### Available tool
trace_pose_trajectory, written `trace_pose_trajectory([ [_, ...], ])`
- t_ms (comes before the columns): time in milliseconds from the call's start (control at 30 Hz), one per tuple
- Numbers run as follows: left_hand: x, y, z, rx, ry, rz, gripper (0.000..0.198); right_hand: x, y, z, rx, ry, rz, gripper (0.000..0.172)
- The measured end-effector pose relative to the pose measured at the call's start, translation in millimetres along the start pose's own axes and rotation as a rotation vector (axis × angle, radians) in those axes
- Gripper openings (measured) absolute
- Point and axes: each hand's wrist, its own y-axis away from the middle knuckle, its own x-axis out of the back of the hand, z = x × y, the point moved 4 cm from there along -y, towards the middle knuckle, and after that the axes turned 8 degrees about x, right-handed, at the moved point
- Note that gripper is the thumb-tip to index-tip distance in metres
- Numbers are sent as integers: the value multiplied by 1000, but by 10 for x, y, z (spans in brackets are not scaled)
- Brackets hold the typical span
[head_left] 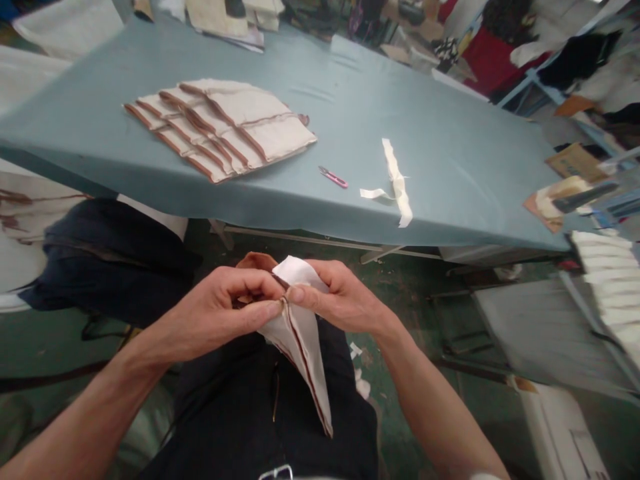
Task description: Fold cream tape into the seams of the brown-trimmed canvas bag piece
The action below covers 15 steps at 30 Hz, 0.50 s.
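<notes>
presently catalogued: one pale cloth piece with brown-bound edges point(314, 340), held up over a dark-clothed lap point(215, 420), short of the blue-covered table point(460, 180). left hand point(243, 300): thumb and forefinger pinching the seam. right hand point(335, 293): thumb pressed on the cloth just beside, fingers behind. hazard, as i judge it: should either pinch slacken, the layers could slip out of line, the dangling tip's weight dragging them askew. containers: what looks like a brown carton point(575, 162), far right, contents not discernible from where i stand.
</notes>
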Motion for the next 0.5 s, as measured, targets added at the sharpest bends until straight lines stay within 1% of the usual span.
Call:
trace_pose_trajectory([
  [67,-7,-11,-16,25,10,19,21,3,19,-18,22,11,-18,37],
  [133,-21,-19,-24,43,21,20,22,13,41,-39,35,74,-22,35],
  [200,-37,-21,-25,56,33,15,23,21,61,-45,29,138,-21,33],
  [267,-47,-18,-31,67,45,16,22,25,71,-28,7,149,-23,30],
  [433,-37,-25,-94,69,104,0,21,11,43,63,-18,-15,-57,41],
  [500,-25,-39,-122,49,121,-8,21,7,31,94,-7,-62,-71,41],
])
